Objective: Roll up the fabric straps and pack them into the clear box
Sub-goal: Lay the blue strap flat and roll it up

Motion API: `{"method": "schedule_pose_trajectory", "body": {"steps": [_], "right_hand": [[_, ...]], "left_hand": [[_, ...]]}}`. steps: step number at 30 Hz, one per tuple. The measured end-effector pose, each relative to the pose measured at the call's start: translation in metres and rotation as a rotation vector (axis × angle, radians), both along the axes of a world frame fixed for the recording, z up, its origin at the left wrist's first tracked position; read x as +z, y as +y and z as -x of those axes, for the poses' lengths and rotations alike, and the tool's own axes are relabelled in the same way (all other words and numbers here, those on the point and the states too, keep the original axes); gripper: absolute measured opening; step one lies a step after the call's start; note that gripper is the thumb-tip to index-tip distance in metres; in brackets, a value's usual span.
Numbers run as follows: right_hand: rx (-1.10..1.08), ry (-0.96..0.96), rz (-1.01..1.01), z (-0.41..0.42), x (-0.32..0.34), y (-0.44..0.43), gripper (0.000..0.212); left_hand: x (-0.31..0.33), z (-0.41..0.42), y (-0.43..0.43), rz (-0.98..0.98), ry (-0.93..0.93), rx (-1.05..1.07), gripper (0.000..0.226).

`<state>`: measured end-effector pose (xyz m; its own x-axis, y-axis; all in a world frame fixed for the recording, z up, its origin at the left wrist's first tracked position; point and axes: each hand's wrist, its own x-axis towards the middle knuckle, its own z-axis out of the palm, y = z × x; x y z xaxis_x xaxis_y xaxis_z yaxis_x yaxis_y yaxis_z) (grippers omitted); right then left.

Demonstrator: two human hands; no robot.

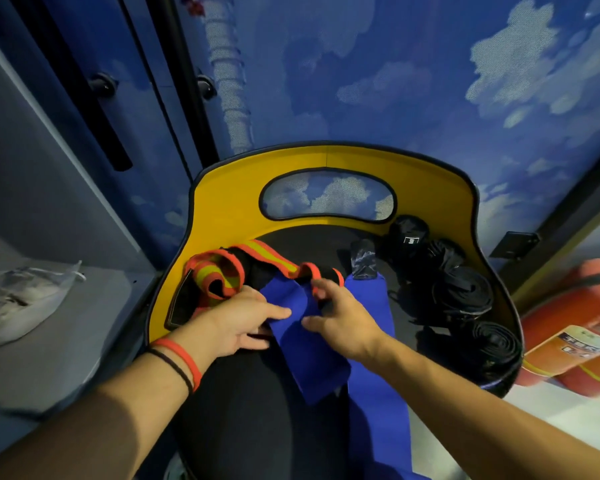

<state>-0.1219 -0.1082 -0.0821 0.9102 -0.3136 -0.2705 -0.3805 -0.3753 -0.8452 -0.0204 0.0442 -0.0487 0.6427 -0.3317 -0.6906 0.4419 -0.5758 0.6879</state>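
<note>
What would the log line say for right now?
left hand: holding blue strap | right hand: holding it too | black rolls: already rolled | clear box: unseen

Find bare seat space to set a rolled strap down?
Free: black seat patch under the yellow backrest, between the orange-and-yellow striped strap and black strap rolls. Crowded: centre, with both hands on the blue fabric strap; right edge.

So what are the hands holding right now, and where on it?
Both the left hand and right hand pinch the blue strap near its upper folded end; its lower end trails toward the camera.
</note>
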Motion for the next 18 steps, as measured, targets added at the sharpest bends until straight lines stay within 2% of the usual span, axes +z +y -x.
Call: {"method": "schedule_pose_trajectory", "body": {"steps": [2,4,5,7,9,11,13,16,18], "right_hand": [[-0.071,-0.095,-0.246,-0.005,0.003,-0.004,0.068],[-0.160,-0.094,-0.440,-0.009,0.010,-0.009,0.057],[-0.183,-0.073,-0.475,-0.010,0.015,-0.010,0.051],[-0.171,-0.045,-0.452,-0.009,0.025,-0.012,0.042],[-0.137,-0.029,-0.480,-0.007,0.034,-0.011,0.035],[-0.111,0.005,-0.510,-0.004,0.038,-0.014,0.045],[-0.123,0.049,-0.516,-0.001,0.036,-0.021,0.058],[-0.125,0.124,-0.517,0.003,0.028,-0.028,0.065],[-0.122,0.149,-0.446,0.002,0.022,-0.029,0.062]], "left_hand": [[0.000,-0.003,-0.002,0.171,0.033,0.226,0.064],[0.000,-0.006,-0.005,0.269,0.012,0.371,0.078],[-0.001,-0.008,-0.006,0.280,-0.032,0.402,0.078],[0.000,-0.003,-0.009,0.267,-0.195,0.380,0.071],[0.001,0.007,-0.013,0.236,-0.419,0.245,0.065],[0.001,0.019,-0.016,0.253,-0.561,0.060,0.059],[0.001,0.027,-0.021,0.344,-0.554,-0.066,0.054],[0.001,0.026,-0.026,0.561,-0.386,-0.014,0.047],[-0.001,0.016,-0.023,0.632,-0.317,-0.004,0.046]]}}
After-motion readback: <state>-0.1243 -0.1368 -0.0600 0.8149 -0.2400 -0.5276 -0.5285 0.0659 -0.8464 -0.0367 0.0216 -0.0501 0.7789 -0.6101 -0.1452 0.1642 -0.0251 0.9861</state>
